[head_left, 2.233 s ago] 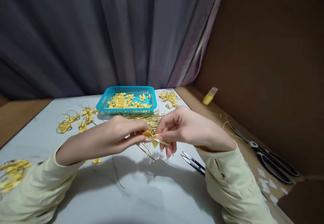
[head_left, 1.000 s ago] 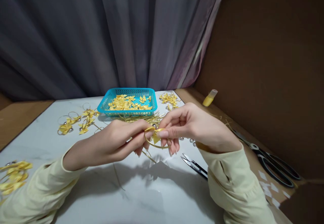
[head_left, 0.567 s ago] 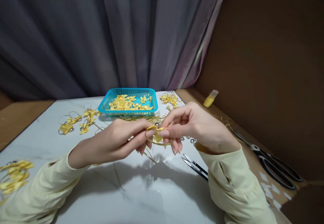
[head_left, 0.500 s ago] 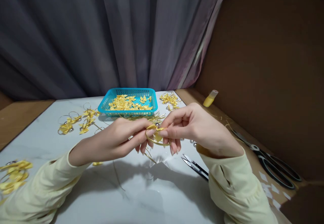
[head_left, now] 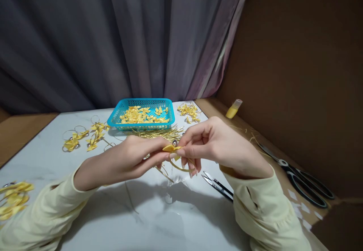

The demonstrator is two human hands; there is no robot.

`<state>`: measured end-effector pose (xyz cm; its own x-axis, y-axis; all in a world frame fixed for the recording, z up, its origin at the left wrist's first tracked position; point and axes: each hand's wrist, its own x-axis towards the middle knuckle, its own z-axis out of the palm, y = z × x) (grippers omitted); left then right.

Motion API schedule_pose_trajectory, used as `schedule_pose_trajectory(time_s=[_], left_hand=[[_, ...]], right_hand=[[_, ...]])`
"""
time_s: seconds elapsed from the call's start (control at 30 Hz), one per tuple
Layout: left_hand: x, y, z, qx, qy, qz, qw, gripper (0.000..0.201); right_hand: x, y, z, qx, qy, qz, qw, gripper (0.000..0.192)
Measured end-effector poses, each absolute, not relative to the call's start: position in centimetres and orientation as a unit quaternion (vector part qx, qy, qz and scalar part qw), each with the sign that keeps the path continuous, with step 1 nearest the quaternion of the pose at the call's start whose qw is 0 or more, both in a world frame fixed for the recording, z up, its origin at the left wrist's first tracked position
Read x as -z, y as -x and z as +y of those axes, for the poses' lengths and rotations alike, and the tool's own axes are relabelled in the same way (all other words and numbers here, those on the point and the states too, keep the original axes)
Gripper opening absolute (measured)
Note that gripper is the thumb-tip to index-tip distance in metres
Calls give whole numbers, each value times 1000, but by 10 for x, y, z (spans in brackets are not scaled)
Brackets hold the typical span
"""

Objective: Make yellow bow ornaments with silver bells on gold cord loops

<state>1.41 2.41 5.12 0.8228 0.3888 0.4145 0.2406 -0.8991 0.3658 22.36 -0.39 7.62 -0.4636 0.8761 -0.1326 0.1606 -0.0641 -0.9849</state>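
Observation:
Between my two hands is a small yellow ribbon bow [head_left: 170, 148] with a round silver bell [head_left: 175, 143] at its top and a loop of gold twist tie [head_left: 181, 168] hanging below. My left hand [head_left: 138, 153] pinches the bow's left side between thumb and fingers. From the other side, my right hand [head_left: 205, 143] is closed on the bow beside the bell, its thumb and forefinger tips together. The other right fingers curl beneath, by the gold loop. Just beyond my hands lies a pile of gold twist ties [head_left: 159, 133].
A blue basket [head_left: 112, 119] of yellow bows stands at the back. Finished bows with bells lie at left [head_left: 92, 139], near left [head_left: 17, 200] and back right [head_left: 189, 111]. Thread snips [head_left: 219, 188], large scissors [head_left: 297, 181], paper scraps [head_left: 296, 205] and a yellow-filled bottle [head_left: 234, 109] are at right.
The bow has turned in my fingers, so its left loop lies flatter and the bell stands clearer above. The gold loop now hangs slightly lower. Both hands keep their pinch.

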Motion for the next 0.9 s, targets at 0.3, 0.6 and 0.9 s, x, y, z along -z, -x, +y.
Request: schedule_pose_trajectory(time_s=[0.3,0.6,0.9], left_hand=[[-58,-12,23,-241,-927,174,231,16],[-62,-14,23,-227,-903,178,317,21],[-66,-10,28,-160,-923,148,317,27]], right_hand=[[-80,-221,-5,-594,425,-602,322,15],[-82,-222,-5,-616,409,-593,320,14],[-76,-222,-6,-584,449,-627,254,6]])
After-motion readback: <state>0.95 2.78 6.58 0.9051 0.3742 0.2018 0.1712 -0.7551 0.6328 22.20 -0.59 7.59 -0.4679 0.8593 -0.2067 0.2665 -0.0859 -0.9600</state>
